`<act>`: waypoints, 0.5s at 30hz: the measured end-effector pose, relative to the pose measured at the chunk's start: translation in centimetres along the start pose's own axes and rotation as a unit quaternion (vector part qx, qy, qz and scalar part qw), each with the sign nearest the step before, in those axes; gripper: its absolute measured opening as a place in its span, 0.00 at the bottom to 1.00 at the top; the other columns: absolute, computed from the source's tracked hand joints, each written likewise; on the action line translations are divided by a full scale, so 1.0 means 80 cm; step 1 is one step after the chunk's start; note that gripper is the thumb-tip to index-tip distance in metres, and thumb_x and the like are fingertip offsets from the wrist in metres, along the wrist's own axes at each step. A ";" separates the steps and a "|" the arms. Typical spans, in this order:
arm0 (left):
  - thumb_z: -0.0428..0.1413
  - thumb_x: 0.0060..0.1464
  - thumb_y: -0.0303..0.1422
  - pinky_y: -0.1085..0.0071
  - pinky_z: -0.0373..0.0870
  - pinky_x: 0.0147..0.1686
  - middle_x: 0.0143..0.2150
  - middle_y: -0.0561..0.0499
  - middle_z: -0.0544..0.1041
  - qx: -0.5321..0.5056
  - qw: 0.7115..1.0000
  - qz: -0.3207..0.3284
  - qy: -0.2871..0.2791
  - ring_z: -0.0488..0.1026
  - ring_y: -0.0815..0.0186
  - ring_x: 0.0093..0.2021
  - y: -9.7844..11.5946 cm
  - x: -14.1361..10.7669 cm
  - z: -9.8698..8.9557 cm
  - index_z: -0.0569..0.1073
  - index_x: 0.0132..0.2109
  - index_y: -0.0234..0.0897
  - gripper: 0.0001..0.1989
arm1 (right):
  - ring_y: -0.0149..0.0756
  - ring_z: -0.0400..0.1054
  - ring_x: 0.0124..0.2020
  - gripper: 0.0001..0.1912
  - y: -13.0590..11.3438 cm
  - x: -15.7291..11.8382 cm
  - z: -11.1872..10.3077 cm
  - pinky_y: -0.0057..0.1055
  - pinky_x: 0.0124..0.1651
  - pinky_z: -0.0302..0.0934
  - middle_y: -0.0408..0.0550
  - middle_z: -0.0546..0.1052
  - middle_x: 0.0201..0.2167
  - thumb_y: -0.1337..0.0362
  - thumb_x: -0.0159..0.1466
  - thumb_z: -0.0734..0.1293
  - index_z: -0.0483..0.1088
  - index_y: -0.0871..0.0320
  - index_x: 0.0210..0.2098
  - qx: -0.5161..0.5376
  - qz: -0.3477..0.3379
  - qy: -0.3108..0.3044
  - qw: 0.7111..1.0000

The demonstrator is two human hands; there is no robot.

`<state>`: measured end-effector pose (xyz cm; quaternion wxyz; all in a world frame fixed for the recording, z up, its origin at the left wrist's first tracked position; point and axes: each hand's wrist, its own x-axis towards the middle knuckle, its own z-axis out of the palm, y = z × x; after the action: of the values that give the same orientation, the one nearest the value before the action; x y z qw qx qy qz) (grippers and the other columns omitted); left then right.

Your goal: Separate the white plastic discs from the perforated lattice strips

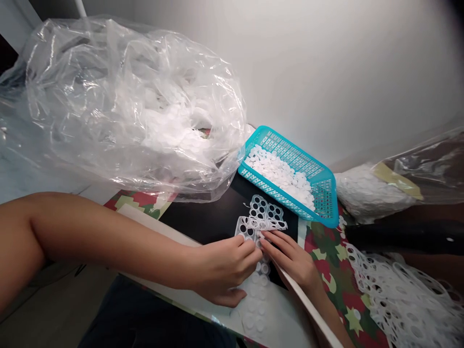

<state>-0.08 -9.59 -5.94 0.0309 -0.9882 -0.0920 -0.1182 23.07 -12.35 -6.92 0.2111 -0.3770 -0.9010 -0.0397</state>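
A translucent strip of small round white pieces (255, 290) runs across the black surface toward the front edge. Over its far part lies a white lattice with round holes (266, 208), partly folded over. My left hand (226, 266) is on the strip, its fingers curled and bunched at the lattice's near edge; what they pinch is too small to make out. My right hand (292, 256) rests on the right side of the strip, fingers stretched out, fingertips touching the lattice's folded edge.
A blue basket (290, 145) of small white discs (279, 171) stands behind the hands. A large clear bag (126, 111) fills the back left. Cut-out white lattices (406, 295) pile up at the right, below another filled bag (373, 191). A pale board edge (308, 309) lies beside my right forearm.
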 end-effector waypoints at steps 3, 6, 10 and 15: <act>0.50 0.54 0.45 0.65 0.59 0.33 0.46 0.38 0.71 -0.003 1.000 -0.002 -0.002 0.64 0.58 0.38 0.000 0.001 0.000 0.75 0.41 0.27 0.23 | 0.41 0.73 0.48 0.17 -0.006 0.002 0.002 0.36 0.50 0.70 0.54 0.78 0.45 0.72 0.68 0.57 0.71 0.56 0.51 -0.016 0.022 0.016 0.999; 0.51 0.53 0.45 0.65 0.58 0.33 0.47 0.37 0.71 -0.011 1.000 -0.009 0.003 0.64 0.59 0.37 0.001 0.002 0.001 0.75 0.40 0.28 0.22 | 0.40 0.73 0.48 0.19 -0.010 0.002 0.005 0.35 0.50 0.70 0.53 0.77 0.46 0.73 0.66 0.59 0.69 0.56 0.54 0.014 0.064 0.044 0.997; 0.52 0.53 0.45 0.65 0.58 0.33 0.46 0.38 0.72 -0.022 1.000 -0.010 0.006 0.64 0.60 0.36 0.002 0.002 0.002 0.76 0.38 0.28 0.21 | 0.38 0.75 0.45 0.18 -0.008 0.002 0.002 0.31 0.49 0.70 0.50 0.78 0.47 0.72 0.65 0.61 0.69 0.55 0.53 -0.010 0.131 0.099 0.986; 0.52 0.53 0.44 0.65 0.58 0.33 0.46 0.38 0.71 -0.031 0.999 -0.009 0.006 0.65 0.59 0.39 0.001 0.000 0.004 0.75 0.39 0.29 0.20 | 0.39 0.77 0.40 0.12 0.001 -0.001 -0.017 0.31 0.46 0.70 0.48 0.80 0.42 0.68 0.64 0.65 0.72 0.55 0.47 -0.087 0.250 0.188 0.946</act>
<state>0.04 -9.67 -6.27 -0.0001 -0.9871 -0.0973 -0.1273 23.64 -12.69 -5.77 0.3464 -0.5928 -0.7147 -0.1339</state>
